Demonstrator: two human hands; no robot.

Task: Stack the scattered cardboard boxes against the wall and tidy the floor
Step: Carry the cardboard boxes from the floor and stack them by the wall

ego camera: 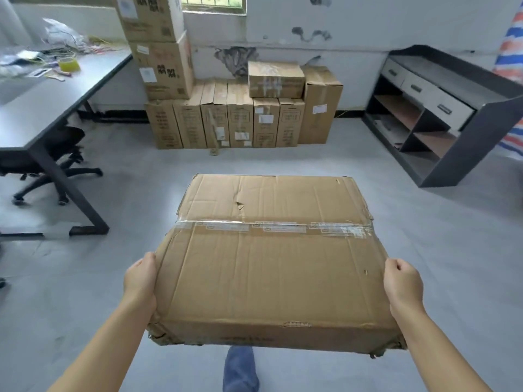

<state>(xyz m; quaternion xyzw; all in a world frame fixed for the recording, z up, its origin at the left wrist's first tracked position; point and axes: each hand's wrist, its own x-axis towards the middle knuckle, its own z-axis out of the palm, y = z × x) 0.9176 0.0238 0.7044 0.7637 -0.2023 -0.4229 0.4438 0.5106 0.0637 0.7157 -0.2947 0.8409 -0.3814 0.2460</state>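
Note:
A large, flat cardboard box (271, 258) with a strip of clear tape across its top is held off the floor in front of me. My left hand (140, 280) grips its left side and my right hand (403, 284) grips its right side. Against the far wall stands a row of several upright boxes (226, 123). Two bigger boxes (161, 52) are stacked on the row's left end. A smaller box (276, 79) lies on top near the right, beside a taller box (319, 106).
A grey desk (42, 108) with clutter stands at the left, an office chair (53, 165) under it. A dark shelf unit with drawers (435, 108) stands at the right. A small cardboard scrap (214, 151) lies on the grey floor before the row. My leg (240, 369) shows below.

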